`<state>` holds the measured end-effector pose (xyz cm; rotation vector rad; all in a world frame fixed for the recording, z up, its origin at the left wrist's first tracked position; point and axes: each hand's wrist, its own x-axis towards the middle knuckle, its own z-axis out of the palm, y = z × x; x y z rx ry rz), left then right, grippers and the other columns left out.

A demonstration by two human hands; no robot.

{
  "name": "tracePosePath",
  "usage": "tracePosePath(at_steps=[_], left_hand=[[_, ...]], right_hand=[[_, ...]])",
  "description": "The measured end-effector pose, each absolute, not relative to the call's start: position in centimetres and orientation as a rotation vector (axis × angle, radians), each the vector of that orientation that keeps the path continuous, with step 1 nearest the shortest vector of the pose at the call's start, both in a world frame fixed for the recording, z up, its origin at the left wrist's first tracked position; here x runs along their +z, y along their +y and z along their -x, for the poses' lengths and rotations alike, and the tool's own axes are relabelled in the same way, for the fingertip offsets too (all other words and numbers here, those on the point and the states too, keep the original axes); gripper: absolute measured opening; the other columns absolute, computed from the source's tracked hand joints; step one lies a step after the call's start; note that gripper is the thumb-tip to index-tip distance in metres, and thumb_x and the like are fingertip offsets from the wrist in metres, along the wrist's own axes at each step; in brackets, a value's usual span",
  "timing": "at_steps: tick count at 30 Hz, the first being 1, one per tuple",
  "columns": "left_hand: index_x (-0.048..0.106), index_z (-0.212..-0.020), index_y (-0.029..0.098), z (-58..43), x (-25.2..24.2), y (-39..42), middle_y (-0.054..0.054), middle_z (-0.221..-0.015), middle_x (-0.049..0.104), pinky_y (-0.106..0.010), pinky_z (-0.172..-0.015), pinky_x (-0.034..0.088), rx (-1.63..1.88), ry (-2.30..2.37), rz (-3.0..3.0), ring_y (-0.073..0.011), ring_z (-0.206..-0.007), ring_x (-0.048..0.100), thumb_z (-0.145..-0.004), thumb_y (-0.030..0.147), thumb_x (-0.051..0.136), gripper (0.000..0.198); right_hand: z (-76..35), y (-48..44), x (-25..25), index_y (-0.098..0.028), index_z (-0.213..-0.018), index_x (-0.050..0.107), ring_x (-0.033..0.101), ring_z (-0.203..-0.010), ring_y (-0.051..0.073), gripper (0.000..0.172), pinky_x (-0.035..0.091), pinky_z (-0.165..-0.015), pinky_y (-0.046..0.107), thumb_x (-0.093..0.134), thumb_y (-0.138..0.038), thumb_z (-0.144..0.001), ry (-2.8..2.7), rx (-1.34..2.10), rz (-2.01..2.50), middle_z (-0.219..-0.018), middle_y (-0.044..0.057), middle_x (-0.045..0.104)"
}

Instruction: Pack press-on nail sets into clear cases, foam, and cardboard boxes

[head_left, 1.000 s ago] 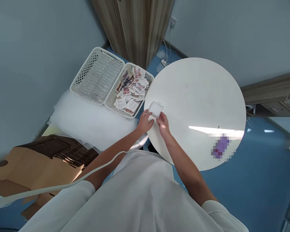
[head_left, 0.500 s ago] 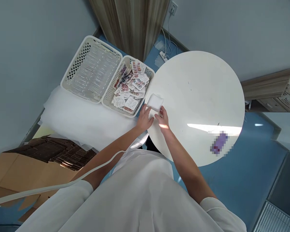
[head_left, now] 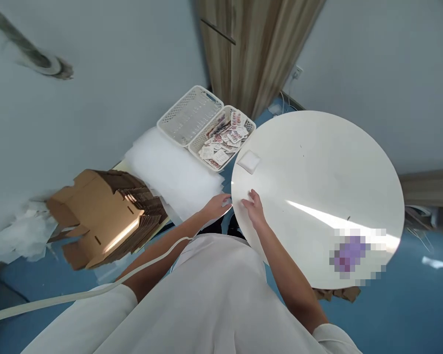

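Round table [head_left: 335,172]: is bearing a white packet [head_left: 249,162].
Left hand [head_left: 217,205]: is hanging empty beside the table.
Right hand [head_left: 255,210]: is extending empty over it.

A wide path lay open across the middle of the table [head_left: 317,167], right of the white packet [head_left: 248,162]. A basket [head_left: 203,160] blocked the far left, a blurred purple thing [head_left: 351,253] the near right.
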<state>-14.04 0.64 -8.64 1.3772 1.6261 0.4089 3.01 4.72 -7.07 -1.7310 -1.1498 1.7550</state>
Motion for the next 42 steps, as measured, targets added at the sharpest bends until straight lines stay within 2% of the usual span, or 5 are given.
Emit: tracePosePath(at_steps=[6, 15, 20, 32, 42], left_hand=[[0.051, -0.115, 0.022, 16.2, -6.9, -6.2, -0.007, -0.115, 0.057, -0.032, -0.084, 0.044, 0.337, 1.76, -1.32, -0.0223, -0.097, 0.057, -0.076, 0.04, 0.048, 0.043], [0.049, -0.117, 0.021, 19.9, -3.7, -13.5, -0.008, -0.116, 0.056, -0.034, -0.089, 0.04, 0.477, 2.073, -1.284, -0.0229, -0.104, 0.053, -0.08, 0.039, 0.043, 0.041], [0.031, -0.13, 0.021, 23.9, -1.9, -17.1, -0.008, -0.115, 0.055, -0.033, -0.087, 0.039, 0.572, 2.308, -1.378, -0.0221, -0.106, 0.051, -0.081, 0.034, 0.041, 0.052], [0.053, -0.105, 0.023, 34.3, -2.8, -26.1, -0.01, -0.102, 0.06, -0.038, -0.082, 0.038, 0.249, 2.614, -1.2, -0.028, -0.099, 0.054, -0.076, 0.046, 0.046, 0.038], [0.049, -0.114, 0.017, 36.3, -5.0, -29.3, -0.013, -0.119, 0.051, -0.036, -0.084, 0.04, 0.576, 2.443, -1.133, -0.0281, -0.107, 0.048, -0.073, 0.056, 0.046, 0.057]], right_hand=[[-2.1, 2.4, -8.0, -0.026, -0.122, 0.037, 0.056, -0.085, 0.015, 0.055, 0.044, -0.08, 0.034, 0.053, -0.035, -0.07, -1.344, 1.887, 1.57, -0.115, 0.006, 0.051], [4.1, 1.9, -7.6, -0.02, -0.106, 0.052, 0.056, -0.075, 0.013, 0.042, 0.046, -0.071, 0.031, 0.055, -0.036, -0.068, -1.761, 1.995, 1.278, -0.1, 0.006, 0.057], [8.8, 0.5, -5.1, -0.023, -0.105, 0.053, 0.057, -0.073, 0.013, 0.044, 0.045, -0.068, 0.03, 0.06, -0.041, -0.065, -2.192, 1.863, 1.084, -0.096, 0.004, 0.059], [24.3, -5.2, -1.4, -0.024, -0.104, 0.051, 0.051, -0.093, 0.025, 0.032, 0.04, -0.071, 0.034, 0.057, -0.021, -0.072, -2.843, 0.758, 0.861, -0.1, 0.009, 0.052], [25.9, -6.0, -3.0, -0.021, -0.085, 0.05, 0.055, -0.068, 0.02, 0.01, 0.036, -0.056, 0.03, 0.046, -0.019, -0.076, -3.026, 0.431, 1.153, -0.074, 0.008, 0.058]])
